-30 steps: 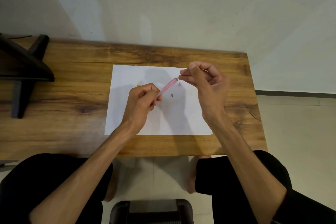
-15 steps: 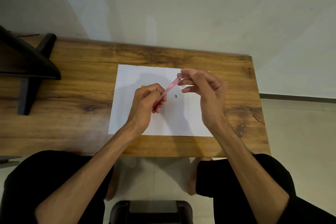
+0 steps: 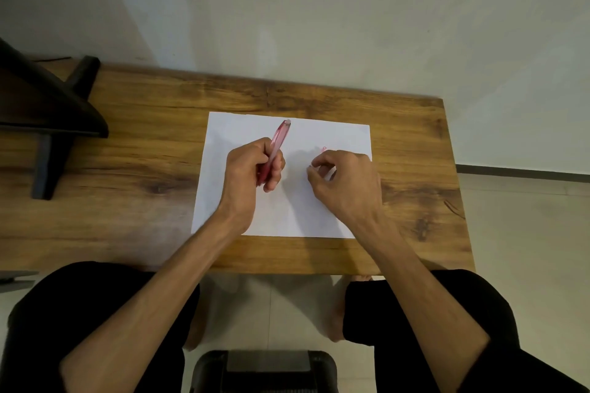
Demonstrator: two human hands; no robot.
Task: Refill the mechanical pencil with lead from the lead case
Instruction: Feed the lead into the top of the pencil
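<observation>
My left hand [image 3: 252,169] grips a pink translucent mechanical pencil [image 3: 278,140] in a fist over the white paper [image 3: 287,214], with the pencil's upper end pointing away from me. My right hand [image 3: 346,182] is down on the paper to the right of the pencil, its fingers curled. Its thumb and forefinger pinch together at the sheet on a small dark part that they almost hide. A tiny pink piece [image 3: 324,148] lies on the paper just beyond the right hand's knuckles. No lead case shows.
The paper lies on a wooden table [image 3: 127,169] that stands against a pale wall. A black stand [image 3: 48,124] occupies the table's left end. My knees and a dark stool [image 3: 265,370] are below the table's near edge.
My right hand left the pencil's end and dropped to the paper where the small dark part lay. My left hand swung the pencil's end from pointing right to pointing away.
</observation>
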